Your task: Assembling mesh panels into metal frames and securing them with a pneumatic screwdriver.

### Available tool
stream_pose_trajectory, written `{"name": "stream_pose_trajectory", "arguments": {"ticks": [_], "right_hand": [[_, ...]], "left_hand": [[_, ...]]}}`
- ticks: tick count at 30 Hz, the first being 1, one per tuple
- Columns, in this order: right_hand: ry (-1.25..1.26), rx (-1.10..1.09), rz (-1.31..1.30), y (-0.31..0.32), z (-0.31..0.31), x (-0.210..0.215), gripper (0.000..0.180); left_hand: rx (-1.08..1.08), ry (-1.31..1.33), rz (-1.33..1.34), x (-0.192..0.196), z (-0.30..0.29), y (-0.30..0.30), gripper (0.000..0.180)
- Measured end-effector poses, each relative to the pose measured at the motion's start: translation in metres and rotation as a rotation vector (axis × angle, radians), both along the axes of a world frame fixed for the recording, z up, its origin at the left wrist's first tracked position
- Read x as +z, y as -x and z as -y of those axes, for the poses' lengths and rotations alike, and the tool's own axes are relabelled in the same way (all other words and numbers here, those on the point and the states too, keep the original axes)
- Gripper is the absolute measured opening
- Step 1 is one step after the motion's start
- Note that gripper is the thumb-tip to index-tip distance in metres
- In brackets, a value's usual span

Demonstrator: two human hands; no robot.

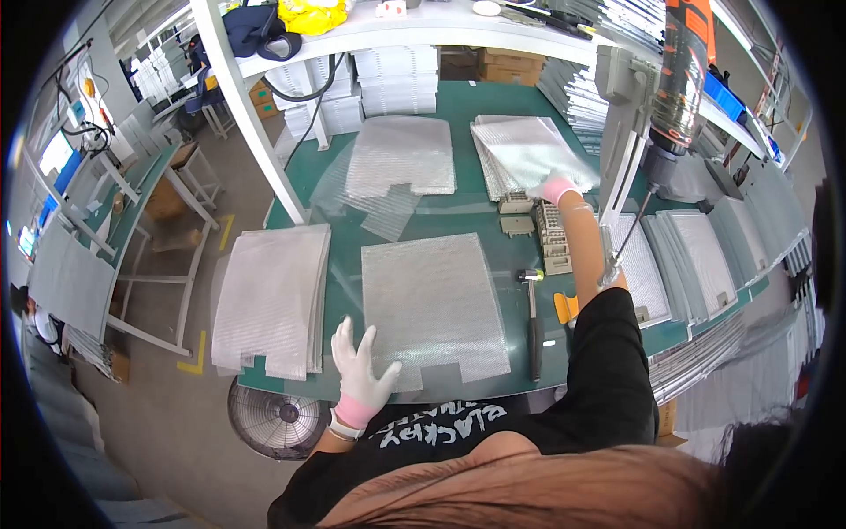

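Observation:
My left hand (357,370), in a white glove with a pink cuff, has its fingers spread at the near left edge of a translucent, textured sheet (432,309). That sheet lies flat on the green table in front of me, with notches along its near edge. My right arm stretches across the table, and my gloved right hand (555,188) is closed at the near edge of the top sheet on a pile of similar sheets (520,145). Its fingertips blend into the pale sheet. A row of beige plastic blocks (552,236) sits just below that hand.
A sheet pile (269,300) overhangs the table's left side; another (401,154) lies at the back. A hammer (534,326) and yellow piece (565,308) lie near my right arm. An electric screwdriver (674,97) hangs at right, beside stacked panels (692,256). A fan (280,414) stands below.

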State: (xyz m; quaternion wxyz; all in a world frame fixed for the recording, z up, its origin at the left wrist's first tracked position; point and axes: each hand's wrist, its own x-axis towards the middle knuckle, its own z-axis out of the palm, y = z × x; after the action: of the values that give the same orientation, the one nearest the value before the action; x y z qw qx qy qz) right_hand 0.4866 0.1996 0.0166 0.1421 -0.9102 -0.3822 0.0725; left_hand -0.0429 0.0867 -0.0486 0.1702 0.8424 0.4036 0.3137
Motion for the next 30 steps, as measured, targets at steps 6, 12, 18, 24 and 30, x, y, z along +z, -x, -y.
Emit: {"name": "stream_pose_trajectory", "arguments": {"ticks": [6,12,18,24,30], "right_hand": [[0.021,0.054,0.06,0.005,-0.003,-0.017,0.091],[0.212,0.197,0.24,-0.027,0.01,-0.052,0.09],[-0.615,0.071,0.143,-0.133,0.019,-0.091,0.086],[-0.586,0.1,-0.118,-0.086,0.01,-0.105,0.086],[-1.153,0.059,-0.638,-0.002,0.045,-0.007,0.058]], "left_hand": [[0.031,-0.005,0.03,0.004,0.019,0.012,0.072],[0.054,-0.052,0.067,0.001,0.031,0.024,0.072],[0.061,-0.056,0.057,0.004,0.041,0.03,0.07],[0.063,-0.026,0.062,0.002,0.048,0.033,0.069],[0.003,0.002,0.209,0.001,0.047,0.035,0.062]]}}
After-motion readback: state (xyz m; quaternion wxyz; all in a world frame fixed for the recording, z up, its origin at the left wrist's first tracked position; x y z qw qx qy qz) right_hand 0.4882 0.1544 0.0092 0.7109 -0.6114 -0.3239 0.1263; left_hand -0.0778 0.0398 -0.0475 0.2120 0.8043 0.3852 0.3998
